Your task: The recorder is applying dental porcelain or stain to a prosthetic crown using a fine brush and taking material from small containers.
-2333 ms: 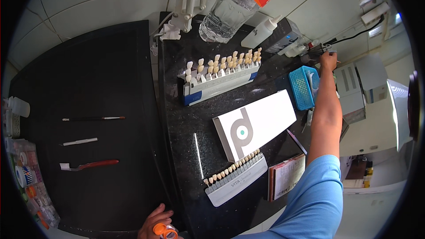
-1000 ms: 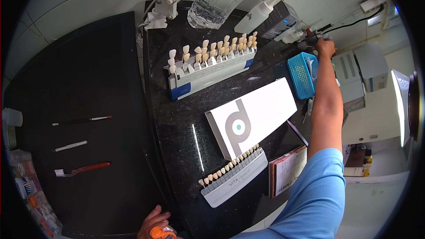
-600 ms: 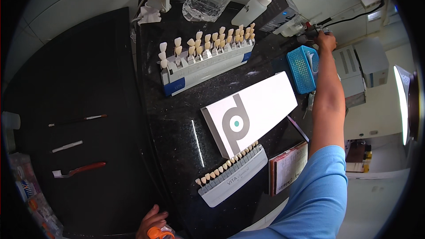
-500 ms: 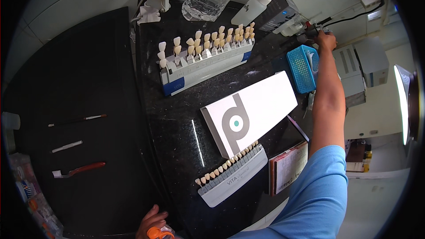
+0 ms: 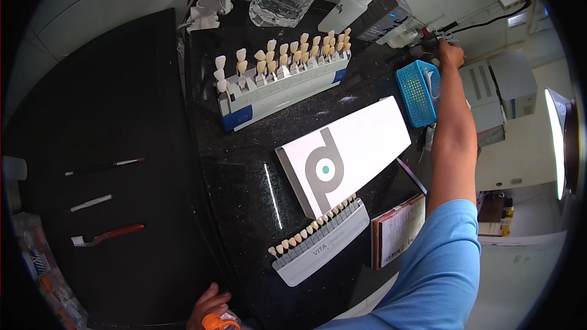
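Observation:
My right arm reaches far out to the back right, where my right hand (image 5: pixel 451 54) is closed around something small by a dark device (image 5: pixel 431 44) and a black cable (image 5: pixel 489 24). Its fingers partly hide what they grip. Just left of that forearm stands a blue perforated basket (image 5: pixel 417 95) with pale items inside. At the lower edge my left hand (image 5: pixel 208 305) is curled against a small clear container with an orange cap (image 5: pixel 213 321), partly cut off by the picture's rim. It seems to hold this container.
Two tooth shade guides, a tall one (image 5: pixel 287 96) and a low one (image 5: pixel 321 250), flank a white box (image 5: pixel 373 140). A notebook (image 5: pixel 400 232) lies right. A brush (image 5: pixel 105 167), a white stick (image 5: pixel 92 202) and a toothbrush (image 5: pixel 110 234) rest left. Bottles (image 5: pixel 347 12) stand behind.
The view has shifted very slightly, so the counter items sit a little higher. Both hands stay where they were, with hardly any movement in the right hand's fingers.

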`<control>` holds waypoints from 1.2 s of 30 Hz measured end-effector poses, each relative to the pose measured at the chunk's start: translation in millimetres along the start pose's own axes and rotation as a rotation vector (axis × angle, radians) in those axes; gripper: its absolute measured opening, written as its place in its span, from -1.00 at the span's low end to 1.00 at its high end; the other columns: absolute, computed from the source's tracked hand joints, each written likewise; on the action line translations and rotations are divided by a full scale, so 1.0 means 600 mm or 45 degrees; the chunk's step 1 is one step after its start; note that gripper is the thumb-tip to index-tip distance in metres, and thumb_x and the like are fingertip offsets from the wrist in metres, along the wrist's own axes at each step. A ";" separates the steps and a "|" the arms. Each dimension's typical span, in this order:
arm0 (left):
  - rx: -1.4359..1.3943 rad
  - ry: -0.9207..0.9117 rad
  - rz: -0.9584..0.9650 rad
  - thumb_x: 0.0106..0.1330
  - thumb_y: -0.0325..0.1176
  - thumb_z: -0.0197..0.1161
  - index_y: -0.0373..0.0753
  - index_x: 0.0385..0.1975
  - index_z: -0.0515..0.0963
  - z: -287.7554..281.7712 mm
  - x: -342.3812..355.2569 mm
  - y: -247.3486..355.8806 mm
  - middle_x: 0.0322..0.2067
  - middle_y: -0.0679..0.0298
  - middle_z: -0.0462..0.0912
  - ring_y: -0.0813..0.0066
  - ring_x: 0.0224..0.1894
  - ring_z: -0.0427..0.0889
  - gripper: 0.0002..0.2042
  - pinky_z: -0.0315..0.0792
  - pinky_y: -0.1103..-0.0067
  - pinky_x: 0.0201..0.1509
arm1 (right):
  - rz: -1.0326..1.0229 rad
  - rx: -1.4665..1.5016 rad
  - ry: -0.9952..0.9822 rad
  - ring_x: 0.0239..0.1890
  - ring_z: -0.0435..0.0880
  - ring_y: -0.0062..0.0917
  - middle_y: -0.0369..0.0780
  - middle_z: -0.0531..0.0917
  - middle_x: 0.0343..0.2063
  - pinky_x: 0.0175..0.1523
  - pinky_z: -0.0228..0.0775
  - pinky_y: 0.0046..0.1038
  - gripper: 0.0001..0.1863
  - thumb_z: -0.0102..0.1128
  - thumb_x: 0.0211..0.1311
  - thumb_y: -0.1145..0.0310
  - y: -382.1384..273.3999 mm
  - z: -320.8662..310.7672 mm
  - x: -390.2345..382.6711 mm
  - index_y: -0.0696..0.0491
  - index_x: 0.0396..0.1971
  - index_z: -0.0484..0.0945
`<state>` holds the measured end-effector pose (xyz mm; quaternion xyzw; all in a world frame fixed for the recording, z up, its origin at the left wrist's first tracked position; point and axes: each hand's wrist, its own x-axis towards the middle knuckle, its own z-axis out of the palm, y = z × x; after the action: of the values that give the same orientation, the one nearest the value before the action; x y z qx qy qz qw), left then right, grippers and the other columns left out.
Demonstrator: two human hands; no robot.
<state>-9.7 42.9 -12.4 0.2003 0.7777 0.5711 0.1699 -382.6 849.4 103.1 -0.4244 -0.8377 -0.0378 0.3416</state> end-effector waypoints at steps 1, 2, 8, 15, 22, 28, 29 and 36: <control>0.003 -0.011 0.008 0.33 0.14 0.53 -0.23 0.28 0.46 0.000 0.001 0.000 0.31 -0.14 0.58 -0.30 0.47 0.46 -0.28 0.41 0.02 0.46 | 0.001 -0.005 0.001 -0.16 0.90 -0.24 -0.06 0.88 -0.20 0.12 0.72 -0.31 -0.48 0.47 0.13 0.01 0.005 -0.001 0.004 0.10 -0.05 0.83; 0.006 -0.022 0.016 0.33 0.14 0.53 -0.23 0.29 0.45 0.000 0.002 -0.001 0.31 -0.14 0.59 -0.31 0.46 0.47 -0.28 0.42 0.02 0.46 | 0.050 0.103 -0.047 -0.23 0.91 -0.29 -0.07 0.88 -0.21 0.08 0.74 -0.36 -0.49 0.47 0.14 0.02 0.008 -0.003 0.009 0.11 -0.05 0.84; 0.026 -0.023 0.053 0.33 0.10 0.53 -0.24 0.30 0.43 -0.001 0.004 -0.006 0.30 -0.15 0.60 -0.32 0.44 0.49 -0.28 0.43 0.03 0.45 | 0.232 0.418 -0.146 -0.22 0.91 -0.27 -0.06 0.88 -0.28 0.12 0.69 -0.32 -0.48 0.42 0.11 0.04 -0.002 -0.013 -0.003 0.13 -0.06 0.81; 0.038 -0.030 -0.057 0.33 0.14 0.53 -0.26 0.27 0.44 -0.007 0.007 0.012 0.27 -0.15 0.61 -0.29 0.44 0.50 -0.28 0.43 0.06 0.45 | 0.073 0.160 -0.128 -0.29 0.92 -0.33 -0.11 0.89 -0.35 0.05 0.70 -0.39 -0.57 0.33 0.19 0.16 -0.029 -0.043 -0.025 0.16 -0.07 0.78; 0.016 0.028 0.115 0.31 0.02 0.55 -0.33 0.25 0.44 0.013 -0.046 -0.090 0.25 -0.19 0.61 -0.26 0.40 0.54 -0.31 0.45 0.06 0.45 | -0.017 0.049 -0.067 -0.21 0.92 -0.23 -0.10 0.89 -0.33 0.10 0.68 -0.33 -0.56 0.31 0.21 0.14 -0.016 -0.032 -0.003 0.17 -0.07 0.76; 0.049 -0.008 -0.003 0.36 0.21 0.46 -0.26 0.24 0.44 -0.002 0.010 0.003 0.27 -0.14 0.61 -0.29 0.43 0.51 -0.28 0.45 0.06 0.43 | 0.163 0.268 -0.147 0.01 0.85 -0.02 0.13 0.83 -0.11 0.27 0.60 -0.13 -0.43 0.25 0.24 0.00 -0.024 -0.003 0.003 0.24 -0.05 0.76; 0.038 -0.022 -0.001 0.37 0.20 0.47 -0.26 0.24 0.43 -0.005 0.012 0.004 0.27 -0.14 0.61 -0.28 0.43 0.51 -0.29 0.45 0.07 0.43 | 0.172 0.270 -0.096 0.11 0.79 0.04 0.19 0.79 -0.03 0.32 0.56 -0.10 -0.43 0.23 0.26 0.06 -0.018 -0.003 0.006 0.26 0.04 0.68; 0.035 0.000 0.092 0.37 0.03 0.53 -0.28 0.26 0.39 -0.005 0.038 0.022 0.27 -0.18 0.60 -0.29 0.42 0.53 -0.33 0.45 0.07 0.45 | 0.167 0.381 -0.180 -0.03 0.84 0.06 0.22 0.77 -0.02 0.19 0.65 -0.11 -0.42 0.20 0.30 0.12 -0.042 -0.037 -0.035 0.27 0.14 0.57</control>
<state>-29.4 55.6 0.3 0.2306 0.7778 0.5660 0.1463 -380.8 810.9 112.8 -0.4241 -0.8265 0.1396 0.3428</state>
